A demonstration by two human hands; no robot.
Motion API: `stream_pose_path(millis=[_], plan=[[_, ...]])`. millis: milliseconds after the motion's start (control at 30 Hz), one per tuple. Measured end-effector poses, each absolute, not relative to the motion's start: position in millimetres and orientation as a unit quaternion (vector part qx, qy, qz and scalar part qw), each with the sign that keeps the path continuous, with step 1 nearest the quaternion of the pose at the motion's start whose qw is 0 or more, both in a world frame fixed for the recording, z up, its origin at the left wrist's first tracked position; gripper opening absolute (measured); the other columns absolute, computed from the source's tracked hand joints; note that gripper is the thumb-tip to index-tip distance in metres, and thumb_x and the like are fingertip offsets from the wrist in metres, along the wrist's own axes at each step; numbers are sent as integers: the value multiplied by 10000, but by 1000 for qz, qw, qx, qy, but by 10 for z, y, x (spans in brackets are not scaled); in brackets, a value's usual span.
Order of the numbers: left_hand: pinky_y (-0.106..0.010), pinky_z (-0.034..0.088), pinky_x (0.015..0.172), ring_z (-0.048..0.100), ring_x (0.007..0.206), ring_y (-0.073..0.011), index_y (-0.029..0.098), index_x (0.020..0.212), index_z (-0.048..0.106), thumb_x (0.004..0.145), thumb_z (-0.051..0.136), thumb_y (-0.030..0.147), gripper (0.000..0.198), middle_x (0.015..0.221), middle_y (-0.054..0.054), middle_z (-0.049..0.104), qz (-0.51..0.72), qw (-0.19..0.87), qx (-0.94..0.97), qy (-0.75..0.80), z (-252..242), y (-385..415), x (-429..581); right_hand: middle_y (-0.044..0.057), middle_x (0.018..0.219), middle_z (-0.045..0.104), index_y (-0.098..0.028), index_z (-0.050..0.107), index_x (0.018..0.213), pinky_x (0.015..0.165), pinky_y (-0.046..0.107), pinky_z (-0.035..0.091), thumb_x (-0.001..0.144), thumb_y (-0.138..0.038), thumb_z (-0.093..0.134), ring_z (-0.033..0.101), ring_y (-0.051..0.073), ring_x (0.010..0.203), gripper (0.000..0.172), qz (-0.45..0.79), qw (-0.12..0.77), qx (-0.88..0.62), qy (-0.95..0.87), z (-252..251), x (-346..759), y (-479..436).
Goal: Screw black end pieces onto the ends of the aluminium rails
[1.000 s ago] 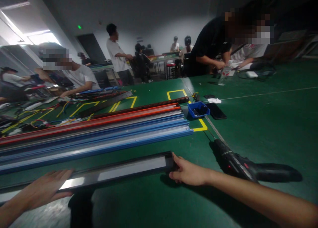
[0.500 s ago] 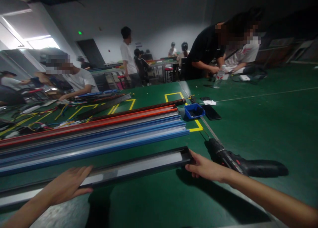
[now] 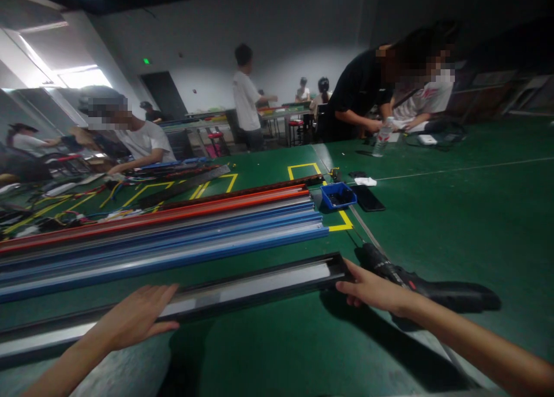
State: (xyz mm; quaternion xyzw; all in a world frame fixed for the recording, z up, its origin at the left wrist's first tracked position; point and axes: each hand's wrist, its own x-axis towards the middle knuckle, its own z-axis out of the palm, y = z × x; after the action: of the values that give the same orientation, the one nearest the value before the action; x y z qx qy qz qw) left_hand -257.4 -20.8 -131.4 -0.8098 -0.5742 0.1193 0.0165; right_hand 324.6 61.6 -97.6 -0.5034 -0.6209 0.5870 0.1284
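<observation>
A long black channel profile [image 3: 268, 284] with a pale strip along its inside lies low over the green table, running from the left edge to the middle. My left hand [image 3: 136, 317] is laid across it, fingers over the far edge and thumb at the near edge, closed around it. The right end of the profile is pinched between the thumb and fingers of my right hand [image 3: 370, 288]. Just beyond my right hand, a black cordless drill [image 3: 433, 290] rests on its side, its bit pointing away toward the left.
Blue profiles [image 3: 259, 241] and orange ones [image 3: 242, 202] lie side by side beyond. A blue bin [image 3: 337, 197] of small dark parts, a phone [image 3: 369, 198] and a plastic bottle [image 3: 381, 137] stand further back. Several people work around the table; loose wires lie at left.
Both my hands and the black profile have shifted slightly to the right. The standing person in the background has moved right and now has an arm out.
</observation>
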Motion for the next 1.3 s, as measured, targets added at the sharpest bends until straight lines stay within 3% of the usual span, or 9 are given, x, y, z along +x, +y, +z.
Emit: stream_pose_path(millis=[167, 533, 867, 1300], plan=[[-553, 500, 1048, 639, 1201, -412, 78, 1368, 620, 893, 482, 734, 822, 1326, -266, 645, 162, -7, -799, -579, -1310, -209, -2616, 39, 874, 632, -169, 332, 1547, 645, 308, 548, 918, -318, 627, 609, 157, 678, 711, 578, 123, -497, -636, -971, 3244, 632], [-540, 507, 1031, 659, 1165, -400, 92, 1316, 656, 900, 500, 703, 755, 1274, -250, 678, 123, 0, -824, -553, -1362, -205, -2781, 21, 803, 658, -181, 260, 1581, 608, 297, 518, 911, -362, 644, 630, 170, 662, 793, 583, 113, -489, -638, -1066, 3233, 643], [-532, 521, 1028, 661, 1168, -397, 88, 1327, 645, 893, 534, 684, 746, 1264, -249, 683, 119, 0, -824, -554, -1392, -203, -2773, 41, 906, 631, -174, 186, 1597, 647, 327, 525, 926, -330, 623, 604, 156, 676, 816, 601, 121, -475, -631, -1047, 3240, 621], [-530, 495, 1064, 645, 1200, -398, 128, 1350, 651, 867, 518, 718, 774, 1313, -225, 669, 143, -9, -802, -580, -1394, -217, -2737, 37, 851, 609, -162, 233, 1589, 637, 330, 526, 909, -359, 624, 606, 183, 687, 809, 587, 113, -488, -636, -1000, 3253, 551]])
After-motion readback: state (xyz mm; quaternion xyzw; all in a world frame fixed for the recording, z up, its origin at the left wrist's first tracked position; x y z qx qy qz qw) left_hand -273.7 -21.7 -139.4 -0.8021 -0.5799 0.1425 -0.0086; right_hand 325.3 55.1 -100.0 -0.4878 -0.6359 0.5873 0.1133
